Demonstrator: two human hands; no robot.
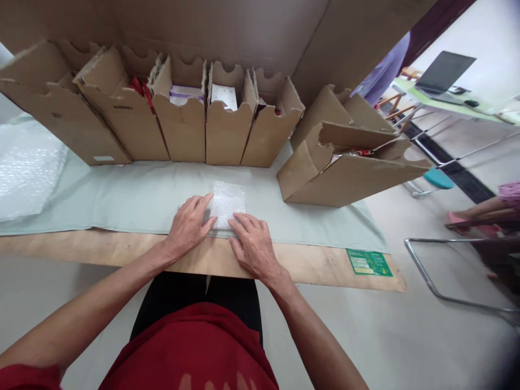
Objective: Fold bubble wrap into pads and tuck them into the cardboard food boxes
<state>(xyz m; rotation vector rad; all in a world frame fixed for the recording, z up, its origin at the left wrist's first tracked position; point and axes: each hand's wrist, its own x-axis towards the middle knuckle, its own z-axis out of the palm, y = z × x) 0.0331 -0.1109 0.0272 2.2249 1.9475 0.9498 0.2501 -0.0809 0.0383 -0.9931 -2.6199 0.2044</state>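
A small square of bubble wrap [228,203] lies flat on the pale green cloth in front of me. My left hand [190,226] rests at its left edge, thumb and forefinger spread apart, the fingertips touching the sheet. At the lower right corner, my right hand [257,248] lies palm down with its fingers stretched out and their tips on the plastic. Neither hand is closed around anything. Whether something thin lies inside or under the bubble wrap, I cannot tell.
Upright cardboard bins [227,135] stand in a row behind the sheet, several holding packets. Another cardboard bin [349,173] leans at the right. A stack of bubble wrap [28,168] lies at left. A laptop [444,73] sits on a farther table; a person's leg [483,207] shows at right.
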